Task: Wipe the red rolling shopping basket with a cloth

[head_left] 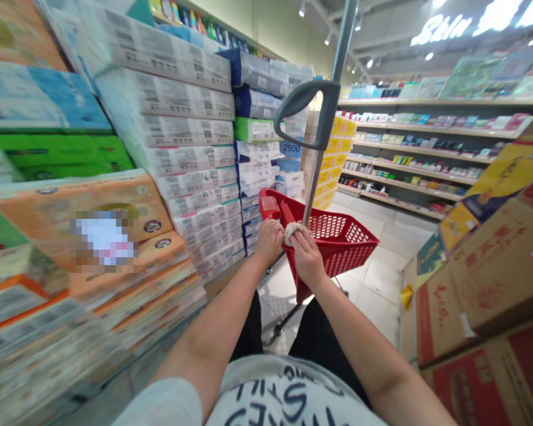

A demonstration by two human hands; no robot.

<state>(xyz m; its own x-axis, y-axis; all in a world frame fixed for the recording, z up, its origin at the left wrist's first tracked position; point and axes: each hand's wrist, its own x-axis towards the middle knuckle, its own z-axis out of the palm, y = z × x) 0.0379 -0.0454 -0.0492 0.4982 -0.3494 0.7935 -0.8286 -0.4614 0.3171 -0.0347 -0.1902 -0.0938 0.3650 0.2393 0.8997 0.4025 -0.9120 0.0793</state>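
Note:
A red plastic shopping cart (353, 260) with a perforated basket stands just ahead of my legs. My left hand (270, 241) is closed around the cart's near left rim, beside a red child-seat-like part or flap (269, 206). In my right hand (308, 254) is a crumpled white cloth (292, 232), pressed by the fingers against the near edge of the basket. The two hands are close together. Behind the cloth rises a metal pole (314, 183) that carries a grey loop handle (308, 115).
Stacked packs of paper goods (190, 118) line the left side, with orange tissue packs (151, 207) nearest. Cardboard cartons (497, 266) are piled on the right. Shelves of small boxed goods (426, 142) stand beyond the tiled floor (373, 278).

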